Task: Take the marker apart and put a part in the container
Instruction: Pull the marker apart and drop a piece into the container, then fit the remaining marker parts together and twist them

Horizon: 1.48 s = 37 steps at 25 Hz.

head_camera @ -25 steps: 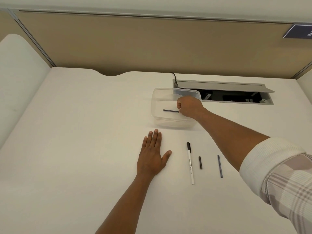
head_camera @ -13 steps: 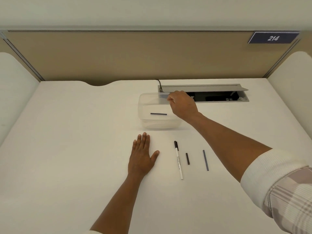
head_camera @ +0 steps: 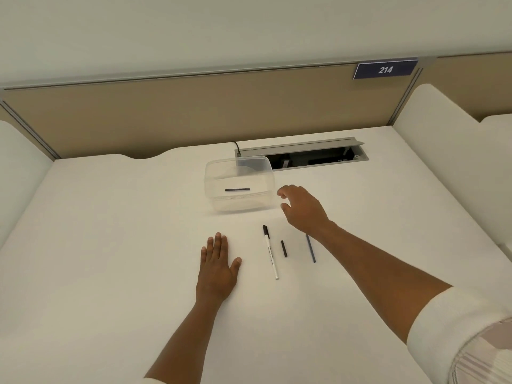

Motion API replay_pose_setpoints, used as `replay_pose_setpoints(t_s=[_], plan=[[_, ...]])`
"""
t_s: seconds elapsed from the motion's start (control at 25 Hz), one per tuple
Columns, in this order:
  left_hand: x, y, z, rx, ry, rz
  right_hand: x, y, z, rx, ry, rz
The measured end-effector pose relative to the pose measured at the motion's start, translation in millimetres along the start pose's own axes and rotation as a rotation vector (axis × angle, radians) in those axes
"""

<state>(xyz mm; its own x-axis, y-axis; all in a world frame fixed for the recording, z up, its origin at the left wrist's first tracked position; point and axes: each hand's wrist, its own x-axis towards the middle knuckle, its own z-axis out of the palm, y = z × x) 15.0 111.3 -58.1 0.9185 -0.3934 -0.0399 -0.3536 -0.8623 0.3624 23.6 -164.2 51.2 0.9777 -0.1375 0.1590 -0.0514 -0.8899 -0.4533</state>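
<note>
While the left forearm enters from the bottom edge of the frame, cut off below the elbow, the left hand [head_camera: 217, 266] lies flat on the white desk [head_camera: 110, 245] just below centre, palm down, fingers straight and close together, holding nothing. Above it and slightly right, near the middle of the frame, stands a clear rectangular plastic container [head_camera: 238, 184]; its walls are see-through and hard to trace against the pale surface. On its floor lies a thin dark rod [head_camera: 237, 189], lengthwise across. Below the container, right of the left hand, a slim white marker body with a black tip [head_camera: 270, 252] lies on the desk, tip pointing up the frame; the print on its barrel is too small to read. Just right of it rests a short black piece [head_camera: 283, 248], apart from the marker. Further right lies a thin dark grey rod [head_camera: 311, 249], its upper end hidden under the right wrist. The right hand [head_camera: 303, 209] hovers just right of the container, fingers loosely spread and slightly bent, gripping nothing and apart from the container wall. Its arm runs to the lower right corner, where a white cuff and plaid sleeve [head_camera: 471, 342] are cut off.
</note>
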Motion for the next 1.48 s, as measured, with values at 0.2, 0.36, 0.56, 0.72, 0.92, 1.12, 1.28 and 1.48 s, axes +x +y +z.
replay_pose_setpoints(t_s=[0.2,0.36,0.56,0.72,0.92,1.12,1.28,1.48], plan=[[-19.6,8.4,4.6,0.024,-0.003,0.018,-59.4,30.2,13.8,-0.006,-0.063,0.104],[-33.5,21.9,12.5,0.029,-0.012,0.043,-96.8,49.4,26.1,-0.026,-0.105,0.194],[-39.2,38.9,21.6,0.032,-0.038,0.104,-120.4,60.1,33.6,-0.016,-0.120,0.330],[-29.0,49.4,20.6,0.015,-0.071,0.159,-122.1,64.3,31.3,0.021,-0.113,0.326],[-11.7,62.8,11.5,-0.015,-0.137,0.238,-126.4,72.1,27.9,0.067,-0.111,0.286],[1.9,68.8,-0.4,-0.027,-0.207,0.262,-124.1,73.9,27.4,0.083,-0.114,0.283],[9.1,69.3,-10.0,-0.036,-0.165,0.258,-121.8,75.9,29.5,0.069,-0.128,0.293],[17.3,69.2,-14.4,0.002,-0.172,0.249,-118.4,76.6,32.8,0.043,-0.137,0.299]])
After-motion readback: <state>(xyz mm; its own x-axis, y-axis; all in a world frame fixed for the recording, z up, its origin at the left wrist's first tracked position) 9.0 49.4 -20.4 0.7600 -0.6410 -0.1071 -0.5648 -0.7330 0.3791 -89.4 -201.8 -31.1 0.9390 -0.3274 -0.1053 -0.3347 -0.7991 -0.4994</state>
